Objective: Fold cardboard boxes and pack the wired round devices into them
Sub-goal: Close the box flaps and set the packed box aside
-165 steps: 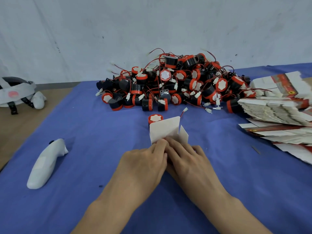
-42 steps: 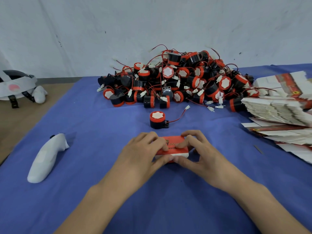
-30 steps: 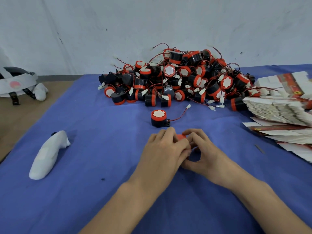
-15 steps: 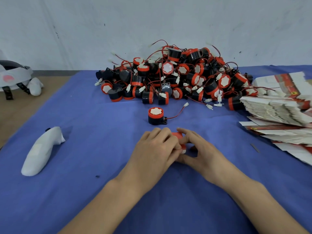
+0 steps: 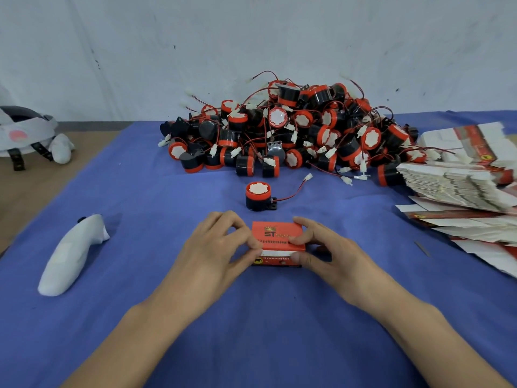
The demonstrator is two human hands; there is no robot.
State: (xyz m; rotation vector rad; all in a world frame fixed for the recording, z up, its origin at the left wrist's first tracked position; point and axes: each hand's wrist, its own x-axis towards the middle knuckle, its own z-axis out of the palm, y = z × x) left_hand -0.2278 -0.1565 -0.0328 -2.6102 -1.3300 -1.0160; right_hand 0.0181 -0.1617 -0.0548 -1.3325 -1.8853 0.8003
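A blue-covered worktop fills the scene against a pale wall. At its far side lies a heap of round black-and-red devices, red wires and white plugs tangled through it. To the right lies a slumped stack of flat, unfolded boxes.

Near the front edge, a person's left hand and right hand meet on one small red box resting on the cloth. Each grip is closed on an end of it: the left pinches the left end between thumb and curled fingers, while the right has fingers on the lid and the thumb at the front corner. A white handheld controller lies well to the left.

A lone device stands just behind the box, white face up, its wire trailing right.

The step in hand appears to be squaring up the folded box. Whether its end flaps are tucked is hidden by the fingers. Packing would next call for one end open, the lone device slid in and its wire coiled after it.

The lid reads "ST" in gold under a small crown. The finer lines below it and on the white-banded front are too blurred to read. A yellow round emblem marks the front's lower left.
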